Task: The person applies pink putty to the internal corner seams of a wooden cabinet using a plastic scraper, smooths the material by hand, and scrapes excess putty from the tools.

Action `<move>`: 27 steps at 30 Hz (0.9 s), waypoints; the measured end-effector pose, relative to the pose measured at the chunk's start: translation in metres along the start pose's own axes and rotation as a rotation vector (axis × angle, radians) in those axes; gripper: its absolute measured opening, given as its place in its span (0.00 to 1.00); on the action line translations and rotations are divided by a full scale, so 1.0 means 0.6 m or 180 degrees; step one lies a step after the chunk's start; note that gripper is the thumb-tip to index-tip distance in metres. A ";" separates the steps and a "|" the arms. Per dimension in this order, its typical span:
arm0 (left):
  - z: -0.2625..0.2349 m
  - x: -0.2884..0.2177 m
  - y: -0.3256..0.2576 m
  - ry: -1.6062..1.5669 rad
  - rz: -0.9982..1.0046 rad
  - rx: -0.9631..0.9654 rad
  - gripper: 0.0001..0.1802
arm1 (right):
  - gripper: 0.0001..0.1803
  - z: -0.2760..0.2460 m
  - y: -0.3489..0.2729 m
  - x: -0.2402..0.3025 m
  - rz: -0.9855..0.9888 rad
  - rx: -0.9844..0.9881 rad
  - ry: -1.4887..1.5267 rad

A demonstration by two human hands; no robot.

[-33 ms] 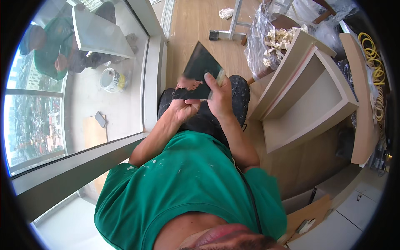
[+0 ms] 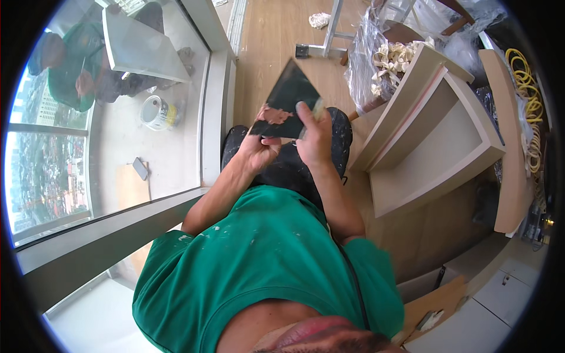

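A dark flat plate (image 2: 297, 91) with pointed corners is held out beyond my knees. A patch of pinkish-brown paste (image 2: 275, 115) lies on its lower left part. My left hand (image 2: 259, 153) grips the near left edge from below, fingers curled. At the right edge my right hand (image 2: 316, 141) is closed, its thumb on the dark surface. Beside those fingers shows a pale, blurred strip (image 2: 319, 107); whether it belongs to the plate or is a separate tool I cannot tell.
A window (image 2: 165, 70) with a pale frame stands at my left; a bucket (image 2: 158, 113) shows through or in the glass. To the right, an open beige cabinet piece (image 2: 429, 135) leans. Beyond are ladder legs (image 2: 329, 38), plastic sheeting (image 2: 366, 65) and a coiled yellow hose (image 2: 524, 82).
The plate has tilted and shifted slightly right, and the paste patch now shows more clearly. My right hand has moved a little to the right. My left hand stays nearly in place.
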State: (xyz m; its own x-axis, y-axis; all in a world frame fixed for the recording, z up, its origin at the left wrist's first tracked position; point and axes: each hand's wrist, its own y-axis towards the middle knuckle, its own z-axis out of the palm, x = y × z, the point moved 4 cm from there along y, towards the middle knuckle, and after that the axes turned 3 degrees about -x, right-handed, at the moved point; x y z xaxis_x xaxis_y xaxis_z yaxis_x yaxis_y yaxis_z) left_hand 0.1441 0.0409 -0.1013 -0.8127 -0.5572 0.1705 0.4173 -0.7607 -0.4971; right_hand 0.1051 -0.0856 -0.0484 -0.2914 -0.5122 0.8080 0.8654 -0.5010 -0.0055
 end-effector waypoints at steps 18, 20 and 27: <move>0.099 0.004 0.045 0.2579 0.2744 0.0059 0.15 | 0.17 -0.051 -0.004 0.064 -0.2199 -0.0582 -0.2403; 0.113 0.011 0.043 0.2699 0.2726 0.0083 0.14 | 0.19 -0.059 -0.008 0.058 -0.2166 -0.0559 -0.2557; 0.146 0.002 0.096 0.2703 0.2425 0.0076 0.13 | 0.21 -0.091 -0.013 0.065 -0.1628 -0.0065 -0.2763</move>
State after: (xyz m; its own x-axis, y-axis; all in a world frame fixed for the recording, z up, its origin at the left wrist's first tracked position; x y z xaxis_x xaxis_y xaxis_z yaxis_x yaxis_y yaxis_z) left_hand 0.2028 -0.0328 -0.0554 -0.3537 -0.4784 -0.8038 0.9201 -0.3325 -0.2070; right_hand 0.0650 -0.1398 -0.0491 -0.2211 0.4489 0.8658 0.7100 -0.5346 0.4584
